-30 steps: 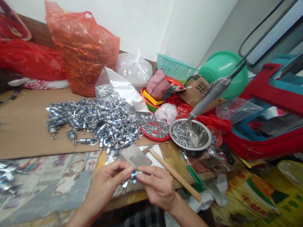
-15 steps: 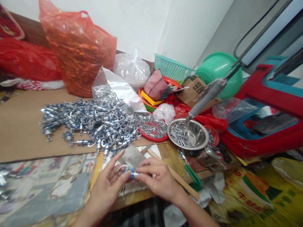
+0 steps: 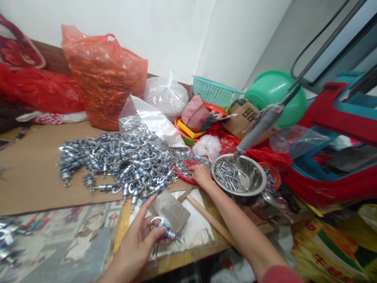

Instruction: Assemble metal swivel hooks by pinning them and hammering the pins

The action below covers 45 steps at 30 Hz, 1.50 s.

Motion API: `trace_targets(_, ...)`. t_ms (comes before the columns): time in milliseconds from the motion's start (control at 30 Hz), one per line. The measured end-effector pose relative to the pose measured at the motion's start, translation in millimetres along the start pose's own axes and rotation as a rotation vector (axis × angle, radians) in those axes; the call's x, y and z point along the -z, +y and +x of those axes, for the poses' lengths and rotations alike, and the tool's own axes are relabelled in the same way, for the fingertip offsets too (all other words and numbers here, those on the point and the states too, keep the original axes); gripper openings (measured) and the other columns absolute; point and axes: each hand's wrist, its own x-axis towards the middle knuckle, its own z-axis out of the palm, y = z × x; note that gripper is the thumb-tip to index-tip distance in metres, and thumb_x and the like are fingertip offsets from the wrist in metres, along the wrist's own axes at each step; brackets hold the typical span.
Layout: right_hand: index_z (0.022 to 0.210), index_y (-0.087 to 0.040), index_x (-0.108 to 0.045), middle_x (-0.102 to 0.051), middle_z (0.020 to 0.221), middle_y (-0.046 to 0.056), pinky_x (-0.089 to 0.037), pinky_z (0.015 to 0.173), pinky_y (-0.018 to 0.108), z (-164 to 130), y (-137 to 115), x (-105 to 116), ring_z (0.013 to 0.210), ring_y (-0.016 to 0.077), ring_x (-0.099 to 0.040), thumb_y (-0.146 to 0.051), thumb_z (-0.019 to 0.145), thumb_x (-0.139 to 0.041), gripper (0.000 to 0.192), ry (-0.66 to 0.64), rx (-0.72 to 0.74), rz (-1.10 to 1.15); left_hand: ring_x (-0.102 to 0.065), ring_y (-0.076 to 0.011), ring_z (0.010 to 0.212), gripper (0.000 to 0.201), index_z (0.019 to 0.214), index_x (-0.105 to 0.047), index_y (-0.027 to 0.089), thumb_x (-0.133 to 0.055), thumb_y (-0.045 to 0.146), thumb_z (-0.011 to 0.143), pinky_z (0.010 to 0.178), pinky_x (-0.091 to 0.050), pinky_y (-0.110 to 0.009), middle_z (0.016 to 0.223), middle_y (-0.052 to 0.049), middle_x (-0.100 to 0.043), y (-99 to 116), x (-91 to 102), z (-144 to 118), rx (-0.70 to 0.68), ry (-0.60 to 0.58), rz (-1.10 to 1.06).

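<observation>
A cluttered bench (image 3: 35, 177) bears a fittings heap (image 3: 118, 159). The left hand (image 3: 138, 243) pinches a blue fitting (image 3: 166, 230); at its 1 o'clock, the right hand (image 3: 200, 174) rests curled fingers in a red tray (image 3: 184, 175) of parts.

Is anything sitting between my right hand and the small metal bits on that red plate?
Nothing visible does. The right hand already rests on the small metal bits heaped on the red plate. The steel bowl sits just beside it, and the left hand holds a blue-and-silver part nearer you.

Single head-worn view, forward and downward over a cluttered worktable (image 3: 35, 173), hands close below.
</observation>
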Motion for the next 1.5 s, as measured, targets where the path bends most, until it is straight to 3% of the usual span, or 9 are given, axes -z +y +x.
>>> trace_targets(267, 0.078, -0.019, -0.070, -0.070, 0.078, 0.003, -0.043, 0.069, 0.023, -12, 24, 21, 0.073, 0.0156, -0.062, -0.028, 0.077, -0.054, 0.018, 0.197, -0.038, 0.092, -0.060, -0.0157, 0.056, 0.075, 0.129, -0.028, 0.024, -0.066, 0.034, 0.064, 0.051, -0.048, -0.024, 0.061, 0.003, -0.062, -3, 3.2, 2, 0.028, -0.015, -0.041)
trace_targets(633, 0.066, -0.018, -0.069, -0.067, 0.059, 0.002, -0.043, 0.058, 0.026, -20, 23, 16, 0.056, 0.0166, -0.059, -0.029, 0.071, -0.059, 0.016, 0.281, -0.112, 0.204, -0.060, -0.0151, 0.058, 0.092, 0.133, -0.019, 0.020, -0.070, 0.024, 0.057, 0.056, -0.051, -0.028, 0.063, 0.004, -0.060, -8, 10.0, 10, 0.018, 0.026, -0.056)
trace_targets(733, 0.073, -0.018, -0.070, -0.069, 0.069, 0.003, -0.045, 0.065, 0.028, -16, 22, 18, 0.064, 0.0181, -0.062, -0.022, 0.070, -0.058, 0.012, 0.297, -0.105, 0.260, -0.060, -0.0144, 0.057, 0.090, 0.133, -0.020, 0.019, -0.069, 0.022, 0.058, 0.054, -0.051, -0.027, 0.063, 0.004, -0.060, -9, 8.7, 9, 0.008, 0.037, -0.081)
trace_targets(833, 0.082, -0.019, -0.069, -0.070, 0.083, 0.004, -0.046, 0.075, 0.029, -29, 2, 22, 0.078, 0.0178, -0.063, -0.019, 0.074, -0.054, 0.017, 0.299, -0.035, 0.340, -0.060, -0.0146, 0.056, 0.089, 0.133, -0.020, 0.020, -0.069, 0.021, 0.058, 0.054, -0.052, -0.027, 0.062, 0.004, -0.060, -10, 8.5, 9, 0.001, 0.037, -0.100)
trace_targets(967, 0.081, -0.020, -0.068, -0.069, 0.080, 0.002, -0.048, 0.068, 0.025, -77, -49, 24, 0.073, 0.0148, -0.063, -0.023, 0.077, -0.055, 0.014, 0.223, 0.089, 0.450, -0.060, -0.0143, 0.056, 0.090, 0.133, -0.020, 0.018, -0.069, 0.020, 0.058, 0.055, -0.052, -0.027, 0.062, 0.004, -0.061, -11, 9.8, 9, 0.003, 0.018, -0.111)
trace_targets(1033, 0.078, -0.019, -0.068, -0.068, 0.076, 0.002, -0.047, 0.067, 0.024, -105, -72, 22, 0.070, 0.0139, -0.061, -0.022, 0.077, -0.057, 0.012, 0.157, 0.254, 0.482, -0.059, -0.0138, 0.055, 0.088, 0.133, -0.021, 0.019, -0.069, 0.020, 0.059, 0.054, -0.052, -0.027, 0.062, 0.004, -0.061, -11, 10.1, 9, -0.002, 0.013, -0.115)
trace_targets(1167, 0.081, -0.015, -0.065, -0.064, 0.073, 0.006, -0.044, 0.067, 0.025, -135, -94, 19, 0.071, 0.0151, -0.057, -0.015, 0.082, -0.049, 0.017, 0.037, 0.486, 0.329, -0.059, -0.0134, 0.055, 0.086, 0.132, -0.022, 0.019, -0.068, 0.019, 0.060, 0.053, -0.052, -0.026, 0.063, 0.004, -0.061, -13, 10.0, 9, -0.019, -0.001, -0.112)
trace_targets(1300, 0.081, -0.014, -0.064, -0.063, 0.073, 0.006, -0.042, 0.064, 0.024, -134, -102, 31, 0.070, 0.0154, -0.056, -0.011, 0.081, -0.047, 0.016, -0.109, 0.441, 0.207, -0.059, -0.0128, 0.055, 0.086, 0.132, -0.022, 0.019, -0.069, 0.019, 0.059, 0.053, -0.052, -0.025, 0.062, 0.004, -0.060, -15, 10.1, 10, -0.026, -0.007, -0.120)
trace_targets(1500, 0.084, -0.015, -0.065, -0.066, 0.076, 0.004, -0.039, 0.062, 0.021, -123, -109, 49, 0.068, 0.0130, -0.057, -0.012, 0.078, -0.052, 0.015, -0.313, 0.345, 0.248, -0.059, -0.0128, 0.056, 0.087, 0.132, -0.022, 0.020, -0.070, 0.019, 0.059, 0.053, -0.053, -0.026, 0.062, 0.005, -0.060, -17, 11.0, 11, -0.029, -0.009, -0.140)
